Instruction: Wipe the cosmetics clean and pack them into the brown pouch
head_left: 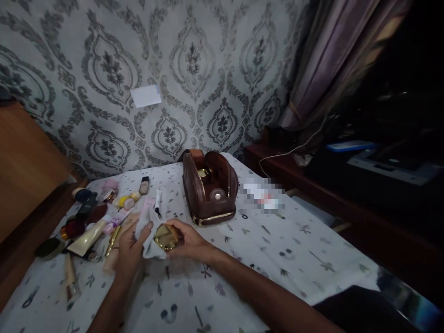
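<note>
My right hand (pixel 190 243) is closed around a shiny gold round case (pixel 165 237), perhaps a cosmetic compact or jar. Just left of it, my left hand (pixel 129 245) pinches a white cloth or wipe (pixel 148 243), which hangs close beside the case; whether the two touch is hard to tell. Beyond my hands stands a brown toiletry bag (pixel 192 203) with its zip undone and its top gaping. Inside the bag a small gold item (pixel 204 172) shows. Behind the cloth lies a small white tube (pixel 158 201) with a black cap.
On the left are crowded cosmetics, among them a cream tube (pixel 86 238), a makeup brush (pixel 71 282), a yellow bottle (pixel 124 202) and a foundation bottle (pixel 144 185). A patterned cloth (pixel 277 263) covers the table. A blurred-out item (pixel 265 196) lies right of the bag.
</note>
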{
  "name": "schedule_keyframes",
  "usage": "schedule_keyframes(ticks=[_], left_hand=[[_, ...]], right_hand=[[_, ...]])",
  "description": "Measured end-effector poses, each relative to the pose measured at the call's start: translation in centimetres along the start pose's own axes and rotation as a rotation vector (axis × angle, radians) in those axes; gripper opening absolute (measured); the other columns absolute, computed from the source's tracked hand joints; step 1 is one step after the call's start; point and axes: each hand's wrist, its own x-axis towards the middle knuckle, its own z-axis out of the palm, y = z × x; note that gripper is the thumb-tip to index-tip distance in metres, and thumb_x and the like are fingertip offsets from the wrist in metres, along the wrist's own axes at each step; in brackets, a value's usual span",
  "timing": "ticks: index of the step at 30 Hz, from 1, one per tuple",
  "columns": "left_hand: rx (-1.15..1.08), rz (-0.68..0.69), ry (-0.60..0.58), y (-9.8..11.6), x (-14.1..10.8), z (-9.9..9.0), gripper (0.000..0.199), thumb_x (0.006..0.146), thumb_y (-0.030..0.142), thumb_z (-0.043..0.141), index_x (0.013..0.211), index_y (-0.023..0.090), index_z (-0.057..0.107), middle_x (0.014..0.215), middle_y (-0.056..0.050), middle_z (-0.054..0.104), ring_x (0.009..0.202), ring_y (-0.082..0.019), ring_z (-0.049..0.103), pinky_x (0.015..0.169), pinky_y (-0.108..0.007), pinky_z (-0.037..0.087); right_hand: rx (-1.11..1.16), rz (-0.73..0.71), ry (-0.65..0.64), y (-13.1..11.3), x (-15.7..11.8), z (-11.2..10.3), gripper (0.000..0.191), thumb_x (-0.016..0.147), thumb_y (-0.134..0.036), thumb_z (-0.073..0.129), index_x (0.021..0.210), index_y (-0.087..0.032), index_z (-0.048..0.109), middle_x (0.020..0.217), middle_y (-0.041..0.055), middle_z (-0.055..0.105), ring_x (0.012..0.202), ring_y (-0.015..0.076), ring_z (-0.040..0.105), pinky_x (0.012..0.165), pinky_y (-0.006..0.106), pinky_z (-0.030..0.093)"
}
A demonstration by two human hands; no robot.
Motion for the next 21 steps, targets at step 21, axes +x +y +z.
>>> schedule_keyframes(ticks=[21], left_hand=[[0.48, 0.219, -0.36, 2.1, -0.7, -2.3, 0.043, 0.087, 0.05, 0.057, 0.123, 0.026, 0.061, 0.118, -0.008, 0.069, 0.106, -0.028, 0.065, 0.085, -0.039, 0.054]], right_hand=[[-0.144, -0.045, 0.144, -0.2, -0.3, -0.4, 0.105, 0.048, -0.03, 0.093, 0.142, -0.026, 0.046, 0.112, 0.0035, 0.062, 0.109, 0.022, 0.056, 0.086, 0.032, 0.043]])
